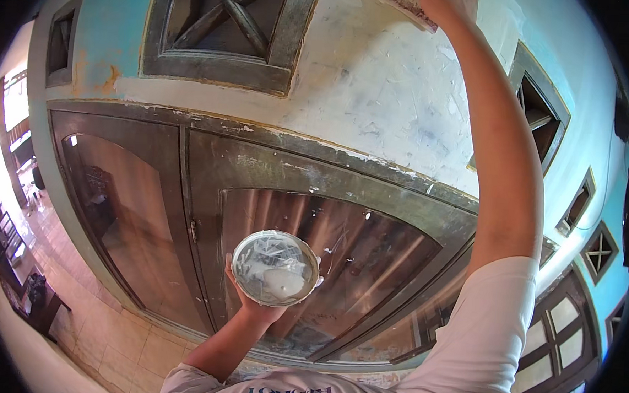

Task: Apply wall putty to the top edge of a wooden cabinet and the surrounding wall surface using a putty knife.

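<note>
My left hand grips a round tub from below, its fingers wrapped about the sides. White putty lies in the tub, and its inside is smeared with more of it. High up at the top edge, my right hand is raised with the arm stretched out. It is closed on a flat trowel, white-smeared along its edge, against the wall. That wall carries uneven white patches. The upper part of my right hand is cut off by the frame.
Below the white patches runs a worn dark wooden frame with glazed panels and white spatters. Framed openings with crossed bars sit in the turquoise wall. At left, a tiled floor leads past furniture to a bright opening.
</note>
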